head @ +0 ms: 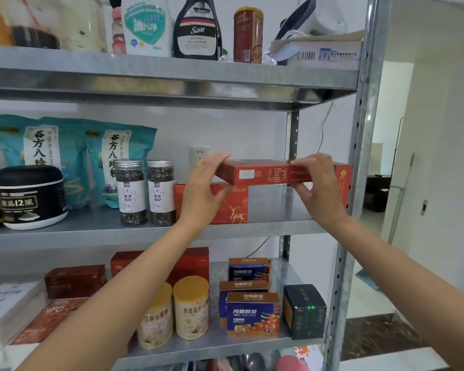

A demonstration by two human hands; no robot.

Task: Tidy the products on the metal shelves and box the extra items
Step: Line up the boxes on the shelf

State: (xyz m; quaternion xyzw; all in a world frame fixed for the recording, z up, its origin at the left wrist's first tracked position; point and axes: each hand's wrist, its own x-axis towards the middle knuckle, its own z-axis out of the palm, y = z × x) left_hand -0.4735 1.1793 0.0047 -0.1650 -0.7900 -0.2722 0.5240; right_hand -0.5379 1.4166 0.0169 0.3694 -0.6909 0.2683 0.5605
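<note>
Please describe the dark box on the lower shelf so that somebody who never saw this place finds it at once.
On the metal shelf unit, take the shelf below the one where the left hand and right hand hold a flat red box. At its right end stands the dark box. It alone is black; the blue boxes on its left show orange fruit.

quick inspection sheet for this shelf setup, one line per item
surface: metal shelf, middle tier, bare at its right end
job's things: flat red box held level over the deer-print red box; cannot tell if it rests on it
clutter: two clear jars, teal bags, black tub to the left
hands: left hand and right hand each pinch one end of the flat red box
cables: thin white cable on the wall behind
surroundings: white wall, wall socket
</note>
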